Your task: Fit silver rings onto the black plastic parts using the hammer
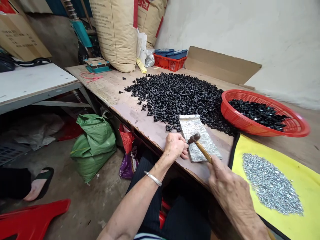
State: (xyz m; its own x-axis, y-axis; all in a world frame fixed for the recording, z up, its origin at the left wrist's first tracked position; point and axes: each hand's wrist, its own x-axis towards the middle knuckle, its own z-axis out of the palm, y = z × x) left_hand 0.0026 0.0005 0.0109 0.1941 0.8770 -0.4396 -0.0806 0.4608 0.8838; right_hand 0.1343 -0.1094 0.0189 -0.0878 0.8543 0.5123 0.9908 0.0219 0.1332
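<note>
Your right grip (226,181) is clenched around the wooden handle of a small hammer (203,151), with its dark metal head just in front of the fingers, over a scuffed, flat metal plate (196,128). That plate lies on a wooden desk (105,87), directly ahead of both hands. Your left grip (175,146) sits just left of the right, curled with its fingertips at the plate's edge; you cannot tell whether it pinches anything small. Ahead of your left grip spreads a wide heap of small black moulded pieces (175,96), a few touching the plate. Ahead and to the right of your right grip, a red plastic basket (250,96) holds more black pieces (257,113). Just right of that grip, a yellow mat (250,146) carries a long pile of tiny silvery metal pieces (270,185). Below your left grip, beyond the desk's edge, a green sack (92,146) stands on the floor.
</note>
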